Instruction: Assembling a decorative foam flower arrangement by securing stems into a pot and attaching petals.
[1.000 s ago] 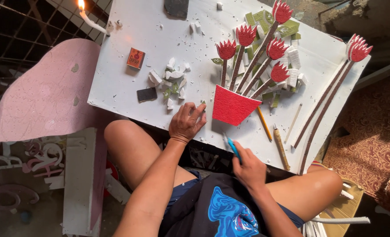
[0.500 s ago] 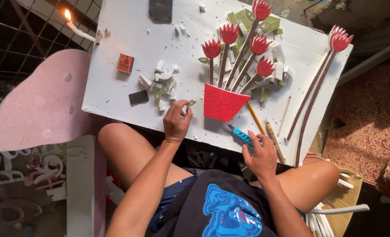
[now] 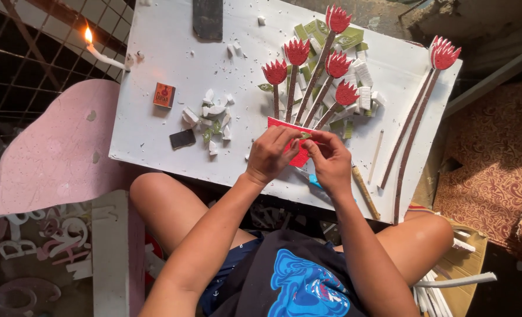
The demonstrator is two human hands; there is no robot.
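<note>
Sitting over a white board [image 3: 155, 117] resting across the knees, both hands meeting at the near edge. Left hand [image 3: 271, 154] curling over the red pot-shaped cutout [image 3: 299, 157], fingertips bent and pinching a small green scrap [image 3: 305, 135] against its top edge. Right hand [image 3: 331, 159] closing in from the other side, thumb and forefinger nipping at the same scrap, fingers pressed near together rather than spread. Hard telling whether the scrap is already stuck down or only being held.

Red-headed flowers on brown stems [image 3: 308, 88] fanning up out of the pot, two longer ones [image 3: 416, 117] lying loose to the right. Blue cutter [image 3: 314, 181] lying half hidden under the right wrist, a pencil [image 3: 365, 191] just beside it.

Likely risks from here: dragging a wrist across the blade lying so close beneath; nudging the loose stems out of line while pressing; scattering the pile of white and green offcuts [image 3: 209, 120]. Lit candle [image 3: 103, 56] burning at the far left corner, near the matchbox [image 3: 164, 95] and scraps, inviting a scorch if the board tips
</note>
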